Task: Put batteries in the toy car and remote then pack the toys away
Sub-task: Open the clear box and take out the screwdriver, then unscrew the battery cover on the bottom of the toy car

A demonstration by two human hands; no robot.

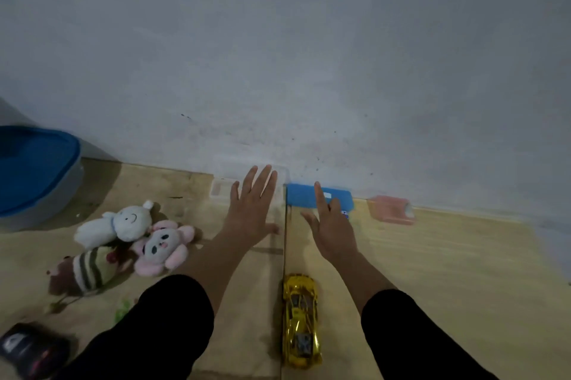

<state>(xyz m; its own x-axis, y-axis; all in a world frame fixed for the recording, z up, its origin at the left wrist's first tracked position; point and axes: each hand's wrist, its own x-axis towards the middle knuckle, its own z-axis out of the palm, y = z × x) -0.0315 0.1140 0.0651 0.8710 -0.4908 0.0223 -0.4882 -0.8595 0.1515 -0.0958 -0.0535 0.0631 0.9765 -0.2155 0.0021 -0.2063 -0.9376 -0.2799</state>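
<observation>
On the floor mat (448,256) by the wall (278,39), both hands reach forward, palms down. The left hand (251,212) has its fingers straight and spread, holding nothing, over a clear box (220,188) at the wall's foot. The right hand (332,225) is also spread, its forefinger stretched out over a blue box (304,198) beside the clear one; whether it touches is unclear. The gold car (300,321) lies between the forearms, close to the person, lengthwise along a seam in the mat. The dark remote (31,348) lies at the lower left corner, well apart from the car. Three plush toys lie together to the left: a white one (117,225), a pink one (163,245), a striped one (83,271). A blue-lidded bin (34,169) stands at far left, and a blurred pink thing (391,209) lies right of the blue box.
</observation>
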